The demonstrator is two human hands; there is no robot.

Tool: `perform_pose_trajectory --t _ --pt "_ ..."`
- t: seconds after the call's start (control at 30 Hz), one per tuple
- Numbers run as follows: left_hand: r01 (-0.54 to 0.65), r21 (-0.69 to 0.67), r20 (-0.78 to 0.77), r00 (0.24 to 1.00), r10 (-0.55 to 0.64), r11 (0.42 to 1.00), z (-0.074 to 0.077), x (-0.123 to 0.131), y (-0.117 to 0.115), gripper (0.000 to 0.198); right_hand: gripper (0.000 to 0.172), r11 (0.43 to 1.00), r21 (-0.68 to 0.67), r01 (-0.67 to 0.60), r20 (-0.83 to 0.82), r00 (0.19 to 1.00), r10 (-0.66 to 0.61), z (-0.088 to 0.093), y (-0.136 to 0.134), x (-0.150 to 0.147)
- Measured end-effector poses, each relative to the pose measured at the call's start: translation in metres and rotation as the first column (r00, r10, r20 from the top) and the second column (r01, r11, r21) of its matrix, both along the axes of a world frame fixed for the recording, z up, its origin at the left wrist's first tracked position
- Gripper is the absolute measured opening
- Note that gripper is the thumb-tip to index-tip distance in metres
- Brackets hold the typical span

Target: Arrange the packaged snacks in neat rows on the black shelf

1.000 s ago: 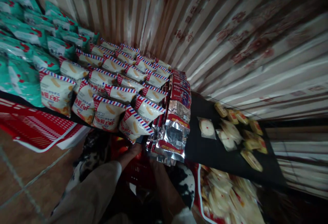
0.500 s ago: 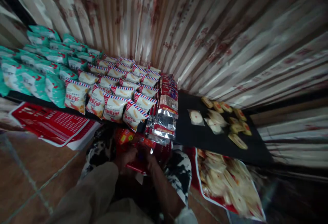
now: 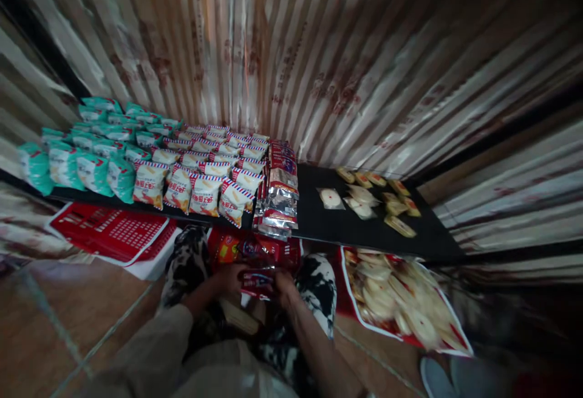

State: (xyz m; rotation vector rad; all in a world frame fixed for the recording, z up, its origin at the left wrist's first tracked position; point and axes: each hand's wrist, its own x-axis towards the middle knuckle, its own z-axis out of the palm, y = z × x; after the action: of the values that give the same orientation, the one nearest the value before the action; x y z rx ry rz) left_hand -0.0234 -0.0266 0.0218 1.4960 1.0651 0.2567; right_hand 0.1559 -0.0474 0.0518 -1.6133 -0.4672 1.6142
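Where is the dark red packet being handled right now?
In the head view, the dark red packet is just left of centre, held between the left hand and right hand, lower in the picture than the black shelf.

Along the front edge of the shelf (image 3: pixel 314 222), white bags (image 3: pixel 204 196) bore red characters ending in 爱上虾; lettering on the held red packet (image 3: pixel 258 282) and the curtain (image 3: pixel 282 76) was too blurred to read.

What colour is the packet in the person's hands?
The packet is mostly dark red, as the head view shows.
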Motion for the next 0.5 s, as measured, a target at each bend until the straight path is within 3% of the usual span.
perform_pose_trajectory --t 0.17,0.3,0.4,0.5 --pt "0.011 0.089 0.028 1.0 -0.014 0.996 0.03 -0.016 0.004 0.058 0.015 0.993 -0.068 0.101 -0.034 0.994 -0.104 0.032 -0.006 0.016" --pt "0.046 0.306 0.01 0.999 -0.052 0.951 0.058 -0.017 0.008 0.069 0.02 0.994 -0.044 0.097 -0.176 0.979 -0.103 0.061 -0.013 0.019" --pt "0.122 0.4 -0.06 0.992 -0.107 0.908 0.071 -0.01 0.006 0.059 0.018 0.995 -0.038 0.097 -0.222 0.969 -0.103 0.076 -0.017 0.021" --pt "0.046 0.481 -0.059 0.998 -0.02 0.875 0.078 -0.002 0.004 0.035 0.015 0.99 -0.045 0.136 -0.266 0.953 -0.143 0.086 -0.02 0.022"
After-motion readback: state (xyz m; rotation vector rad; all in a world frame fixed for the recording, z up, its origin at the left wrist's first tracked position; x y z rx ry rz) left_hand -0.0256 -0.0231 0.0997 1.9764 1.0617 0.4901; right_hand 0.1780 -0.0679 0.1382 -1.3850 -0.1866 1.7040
